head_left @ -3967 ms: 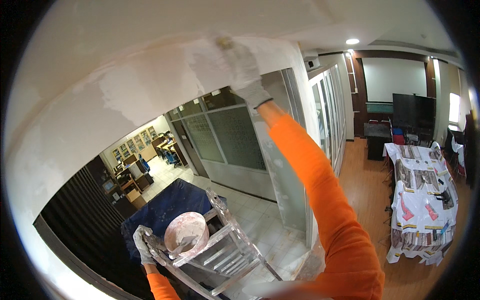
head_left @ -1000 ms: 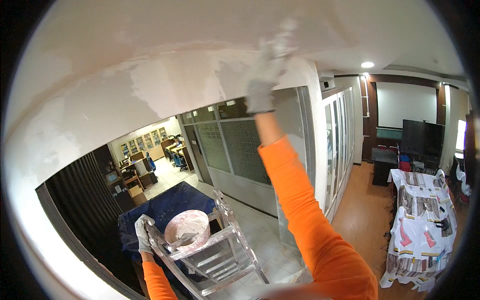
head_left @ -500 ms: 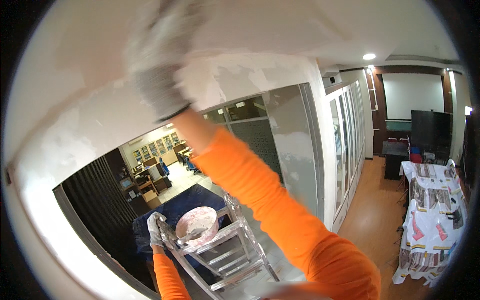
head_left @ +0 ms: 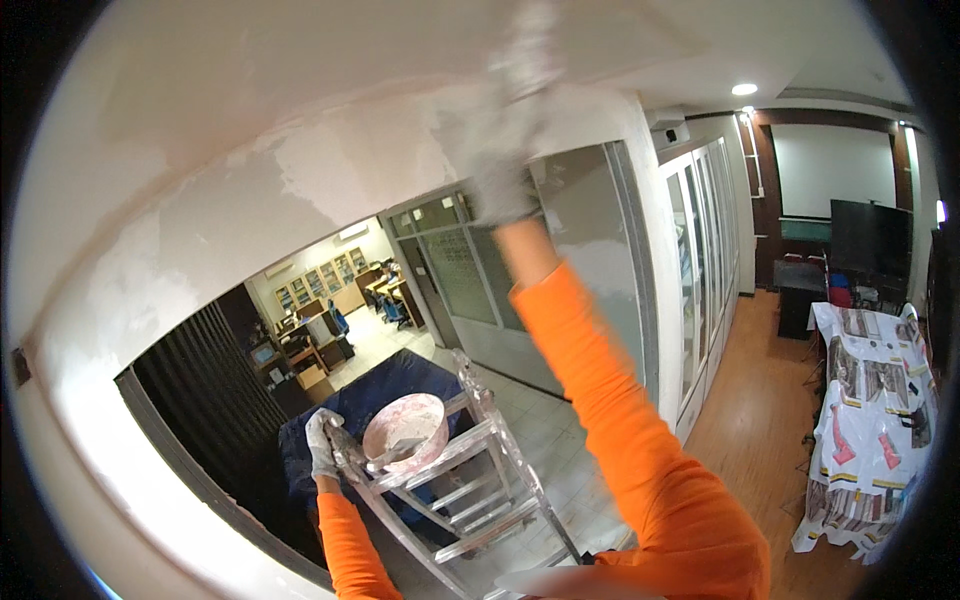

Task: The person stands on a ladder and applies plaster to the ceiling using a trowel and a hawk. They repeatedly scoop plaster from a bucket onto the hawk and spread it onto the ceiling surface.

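Observation:
My left hand (head_left: 323,442), in a whitish glove, is closed round the top of a splattered metal stepladder's (head_left: 487,530) left side. Beside it a round pinkish-white basin (head_left: 432,452) rests on the ladder top, coated inside with pale paste. A flat-bladed tool (head_left: 398,452), probably a putty knife, lies in it. My right arm stretches up in an orange sleeve. My gloved right hand (head_left: 508,130) is raised at the patchy plastered wall (head_left: 330,165), near where it meets the ceiling. Motion blur smears its fingers and anything they hold.
A framed opening below the wall shows an office beyond. Dark blue sheeting (head_left: 400,375) lies behind the ladder. White glass-door cabinets (head_left: 700,270) line the right side. Farther right stands a table under a printed white cover (head_left: 860,400). A ceiling lamp (head_left: 743,89) glows above.
My right hand has swept to the right along the upper wall. My left hand keeps its grip on the ladder. The view has shifted slightly.

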A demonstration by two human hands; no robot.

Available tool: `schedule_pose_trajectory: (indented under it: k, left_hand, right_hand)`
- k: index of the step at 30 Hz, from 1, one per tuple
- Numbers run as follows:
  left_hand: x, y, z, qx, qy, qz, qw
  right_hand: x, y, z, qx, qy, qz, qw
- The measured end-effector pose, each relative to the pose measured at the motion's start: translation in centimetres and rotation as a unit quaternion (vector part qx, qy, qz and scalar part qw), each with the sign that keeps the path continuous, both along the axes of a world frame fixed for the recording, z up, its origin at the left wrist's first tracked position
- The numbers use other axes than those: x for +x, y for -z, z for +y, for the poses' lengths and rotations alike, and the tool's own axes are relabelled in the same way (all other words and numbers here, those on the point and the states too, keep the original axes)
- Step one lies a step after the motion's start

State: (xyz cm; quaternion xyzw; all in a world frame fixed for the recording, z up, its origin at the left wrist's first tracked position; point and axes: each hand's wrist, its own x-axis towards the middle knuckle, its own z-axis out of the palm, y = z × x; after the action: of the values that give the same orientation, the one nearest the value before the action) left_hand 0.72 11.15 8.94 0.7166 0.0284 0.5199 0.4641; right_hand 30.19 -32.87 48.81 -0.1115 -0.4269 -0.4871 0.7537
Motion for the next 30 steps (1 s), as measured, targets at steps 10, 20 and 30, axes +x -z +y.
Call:
schedule_pose_trajectory:
  k: [10,20,30]
  left_hand:
    - [0.9,-0.6,-1.4,-0.005,-0.003,-0.01,1.0]
    - [1.6,-1.2,-0.8,-0.053,-0.02,0.016,0.998]
    - [-3.0,3.5,8.6,-0.063,-0.101,0.008,0.993]
  right_hand:
    - [4.9,-7.7,-4.5,0.102,0.07,0.131,0.984]
    - [-28.6,-2.5,9.9,-0.074,0.083,-0.113,0.987]
    - [-21.6,21.0,3.3,-0.513,0.071,-0.379,0.767]
